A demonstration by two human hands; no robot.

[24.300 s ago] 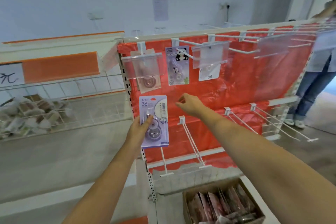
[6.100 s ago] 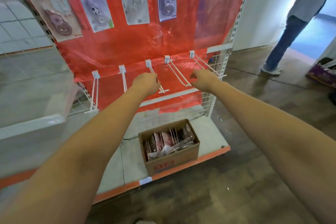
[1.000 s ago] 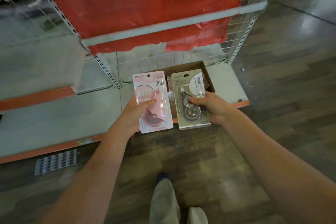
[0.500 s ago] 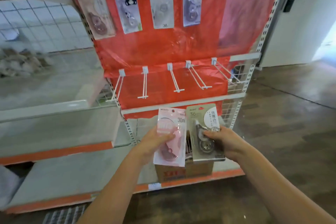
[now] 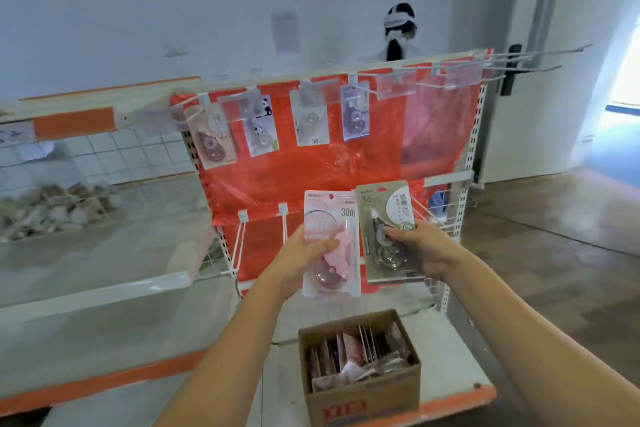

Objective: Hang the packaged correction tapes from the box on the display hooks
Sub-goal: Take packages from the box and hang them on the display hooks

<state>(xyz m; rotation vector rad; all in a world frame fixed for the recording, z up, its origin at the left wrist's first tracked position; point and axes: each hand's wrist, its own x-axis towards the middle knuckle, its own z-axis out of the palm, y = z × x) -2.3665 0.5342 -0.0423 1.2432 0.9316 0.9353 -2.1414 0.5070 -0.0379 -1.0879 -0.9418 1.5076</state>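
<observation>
My left hand (image 5: 300,257) grips a pink packaged correction tape (image 5: 337,218) upright in front of the red display panel (image 5: 346,170). Beside it, my right hand (image 5: 420,248) holds a grey packaged correction tape (image 5: 382,204), also upright. Both packs are level with the lower row of white hooks (image 5: 242,239), which carries nothing that I can see. Several packs (image 5: 310,123) hang on the upper row of hooks. Below my hands, the open cardboard box (image 5: 363,399) on the base shelf holds several more packs.
A wire-grid shelf (image 5: 86,163) with a pile of small packets stands at the left. Long bare hooks (image 5: 540,57) stick out at the upper right. Another person (image 5: 398,31) stands behind the display. Wooden floor lies to the right.
My view has tilted up and both hands have lifted the two packs from just above the box to the lower hook row. A person now shows behind the display.
</observation>
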